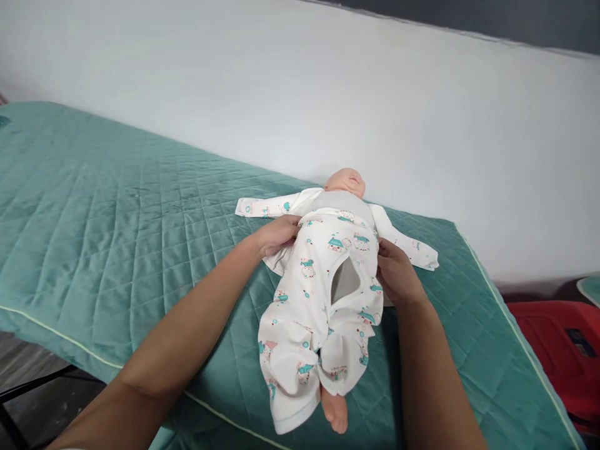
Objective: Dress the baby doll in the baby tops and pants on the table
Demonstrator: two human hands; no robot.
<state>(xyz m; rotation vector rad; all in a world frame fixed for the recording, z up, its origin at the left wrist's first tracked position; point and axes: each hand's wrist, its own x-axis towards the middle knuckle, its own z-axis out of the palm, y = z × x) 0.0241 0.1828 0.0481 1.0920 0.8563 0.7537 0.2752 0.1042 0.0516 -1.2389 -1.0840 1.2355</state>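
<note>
A baby doll (345,181) lies on its back, its head toward the wall. It wears white printed pants (304,294) with an opening at the crotch that shows grey. One bare foot (334,412) sticks out of a leg; the other pant leg covers its foot. The white top (407,245) has its sleeves spread to both sides, with grey at the chest. My left hand (281,234) is closed at the waist side of the pants, fingertips partly hidden by the cloth. At the opposite side of the waist, my right hand (397,269) also grips the pants' edge.
A green quilted cover (140,231) with pale piping lies beneath the doll. Behind it rises a white wall (234,81). A red plastic object (553,350) stands beyond the right edge, and a dark metal leg (37,381) shows at lower left.
</note>
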